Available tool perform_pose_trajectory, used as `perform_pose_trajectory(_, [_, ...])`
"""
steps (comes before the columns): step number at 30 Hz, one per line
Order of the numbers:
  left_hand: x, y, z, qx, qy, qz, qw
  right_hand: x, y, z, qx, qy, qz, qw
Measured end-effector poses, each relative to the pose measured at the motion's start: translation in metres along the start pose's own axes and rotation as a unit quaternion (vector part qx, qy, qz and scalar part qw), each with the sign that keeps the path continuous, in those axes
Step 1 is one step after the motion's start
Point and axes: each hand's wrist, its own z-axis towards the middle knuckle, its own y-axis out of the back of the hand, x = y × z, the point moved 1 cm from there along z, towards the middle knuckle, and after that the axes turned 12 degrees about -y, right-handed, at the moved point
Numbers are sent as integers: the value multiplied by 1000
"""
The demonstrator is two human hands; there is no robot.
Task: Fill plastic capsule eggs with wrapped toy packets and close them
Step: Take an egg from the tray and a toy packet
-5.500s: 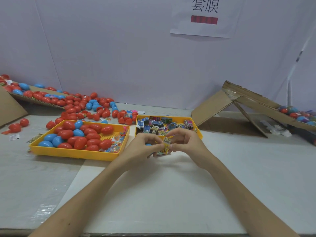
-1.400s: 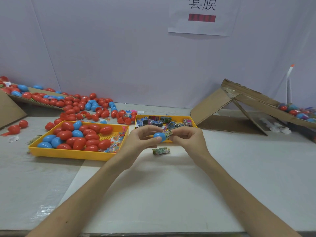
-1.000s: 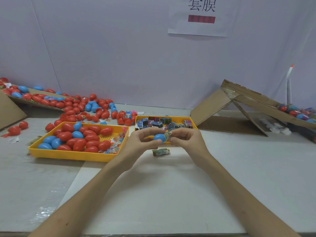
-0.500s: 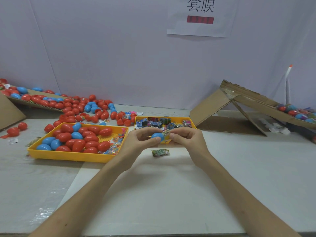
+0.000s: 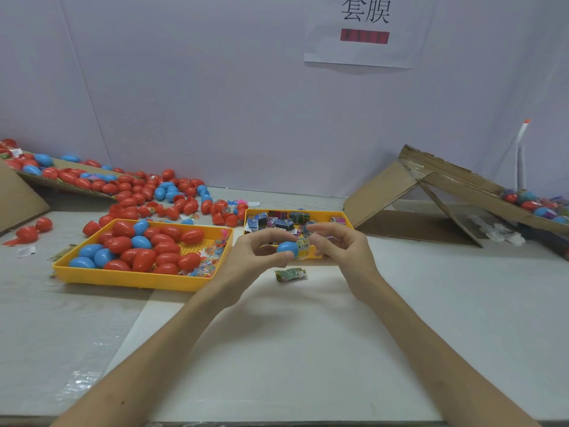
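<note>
Capsule egg (image 5: 287,248), blue, pinched between thumb and fingertips of left hand (image 5: 255,254), raised above white table (image 5: 308,349) mid-scene. Nearest, just short of both hands: loose wrapped packet (image 5: 290,274), lying flat on the table, touching nothing. Right hand (image 5: 338,245) curled, pinching yellow toy packet (image 5: 303,244) against the egg's right end; how far in, impossible to tell. Behind the hands, small yellow tray (image 5: 320,212) of mixed packets; left of it, large yellow tray (image 5: 135,283) holding red and blue eggs. Farther left, loose eggs (image 5: 147,195) scattered toward the wall. Far right, cardboard ramp (image 5: 446,177). High on the wall, paper sign (image 5: 365,29).
</note>
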Motion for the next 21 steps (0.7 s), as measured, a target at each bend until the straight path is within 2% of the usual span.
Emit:
perform_pose_trajectory(5, [-1, -1, -1, 13, -5, 5, 1000, -1, -6, -2, 28, 20, -60, 998])
perform_pose_trajectory(12, [0, 1, -1, 8, -13, 34, 999, -1, -5, -1, 15, 62, -78, 995])
perform_pose_trajectory(21, [-2, -1, -1, 5, -13, 46, 999, -2, -8, -2, 15, 75, -90, 993])
